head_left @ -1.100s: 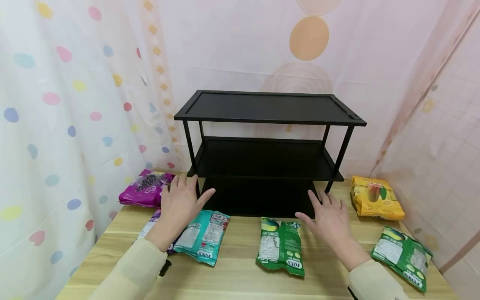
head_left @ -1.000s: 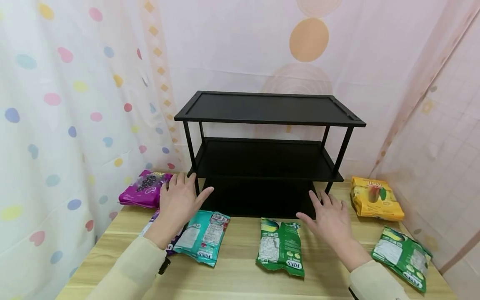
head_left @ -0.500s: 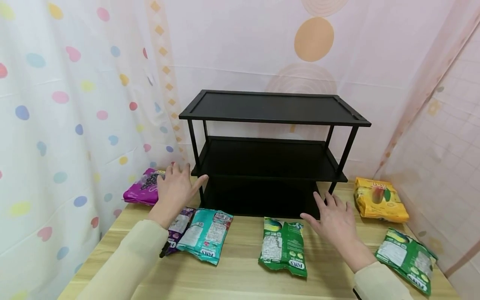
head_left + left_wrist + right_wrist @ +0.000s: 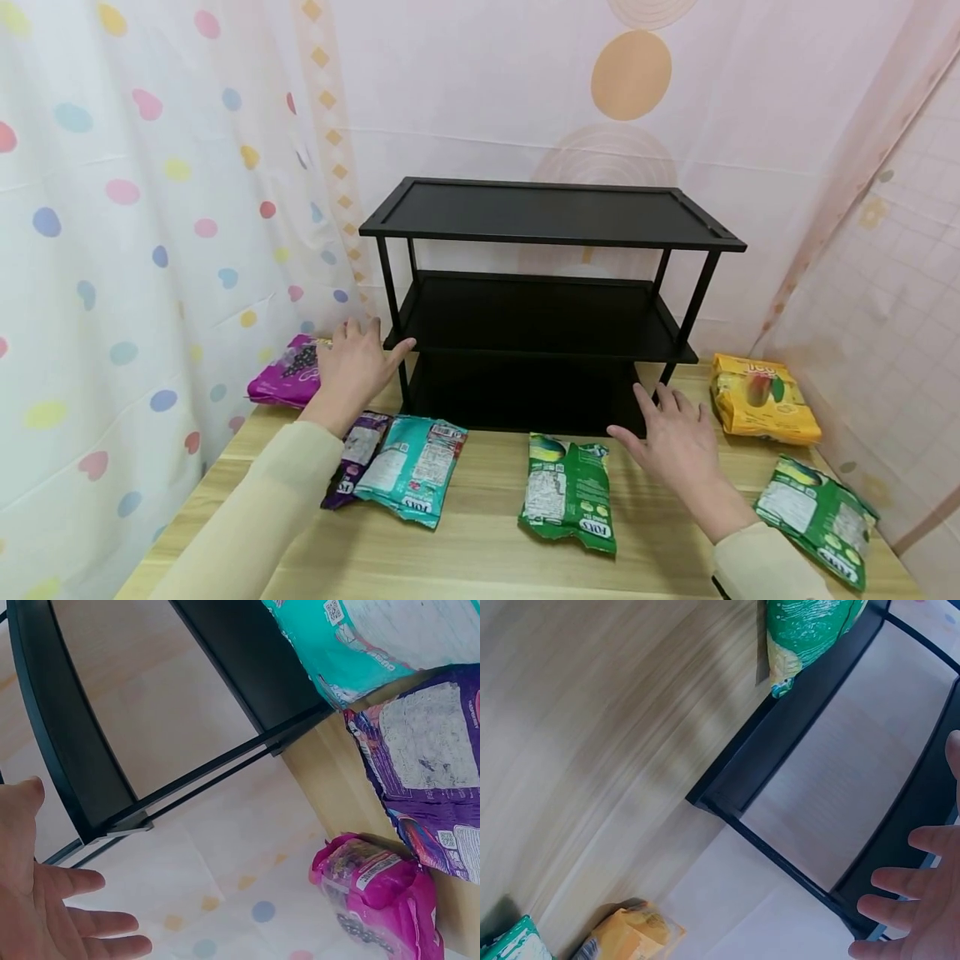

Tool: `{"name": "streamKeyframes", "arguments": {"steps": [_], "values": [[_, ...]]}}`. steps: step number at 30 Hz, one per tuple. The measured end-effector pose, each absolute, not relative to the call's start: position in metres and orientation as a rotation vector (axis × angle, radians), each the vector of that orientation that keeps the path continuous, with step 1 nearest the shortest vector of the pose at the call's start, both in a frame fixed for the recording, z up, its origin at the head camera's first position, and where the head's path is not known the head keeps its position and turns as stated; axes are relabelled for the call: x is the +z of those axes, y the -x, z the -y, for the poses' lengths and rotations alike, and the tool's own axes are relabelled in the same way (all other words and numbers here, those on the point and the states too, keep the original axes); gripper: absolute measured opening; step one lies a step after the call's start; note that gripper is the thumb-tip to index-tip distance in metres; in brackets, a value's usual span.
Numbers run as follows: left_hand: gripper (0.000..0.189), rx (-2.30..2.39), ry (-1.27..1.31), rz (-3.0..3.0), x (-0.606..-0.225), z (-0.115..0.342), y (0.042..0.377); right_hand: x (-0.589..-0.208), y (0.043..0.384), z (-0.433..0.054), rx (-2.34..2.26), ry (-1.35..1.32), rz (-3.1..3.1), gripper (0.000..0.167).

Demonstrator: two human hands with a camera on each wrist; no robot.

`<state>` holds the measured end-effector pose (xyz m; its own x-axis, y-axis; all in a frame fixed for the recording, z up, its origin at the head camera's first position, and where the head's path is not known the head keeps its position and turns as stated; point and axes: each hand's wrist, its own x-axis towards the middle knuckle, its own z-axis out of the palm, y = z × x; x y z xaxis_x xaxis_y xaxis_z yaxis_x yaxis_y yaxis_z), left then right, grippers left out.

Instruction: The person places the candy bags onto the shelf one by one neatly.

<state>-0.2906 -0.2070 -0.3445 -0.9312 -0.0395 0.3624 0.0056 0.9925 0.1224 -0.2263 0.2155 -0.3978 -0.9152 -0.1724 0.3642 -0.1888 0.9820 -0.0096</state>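
My left hand (image 4: 347, 371), fingers spread and holding nothing, is raised near the left front post of a black shelf rack (image 4: 551, 215). It overlaps part of a magenta bag with a grape picture (image 4: 288, 377). Below it, a dark purple packet (image 4: 360, 454) lies beside a teal packet (image 4: 414, 468). The right hand (image 4: 678, 442) hovers with fingers apart by the rack's right front post, between a green packet (image 4: 566, 493) and a yellow bag with a mango picture (image 4: 761, 400). Both wrist views show empty, spread fingers.
A second green packet (image 4: 817, 521) lies at the right end of the wooden table (image 4: 487, 546). The rack has a top board, a middle shelf (image 4: 540, 315) and a dark bottom level. Patterned curtains (image 4: 150, 250) hang behind and at the sides.
My left hand has risen and drifted away from the packets, uncovering more of the dark purple one. The right hand has shifted slightly right and down. The head view has turned a little.
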Motion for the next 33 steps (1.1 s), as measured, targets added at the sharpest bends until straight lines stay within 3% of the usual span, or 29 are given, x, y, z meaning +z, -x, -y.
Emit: {"name": "streamKeyframes", "arguments": {"steps": [19, 33], "values": [[0.082, -0.157, -0.046, 2.834, -0.338, 0.207, 0.308, -0.397, 0.228, -0.233, 0.049, -0.226, 2.809, 0.075], [0.075, -0.138, -0.032, 2.837, -0.336, 0.206, 0.321, -0.403, 0.228, -0.250, 0.026, -0.195, 2.889, 0.084]]}}
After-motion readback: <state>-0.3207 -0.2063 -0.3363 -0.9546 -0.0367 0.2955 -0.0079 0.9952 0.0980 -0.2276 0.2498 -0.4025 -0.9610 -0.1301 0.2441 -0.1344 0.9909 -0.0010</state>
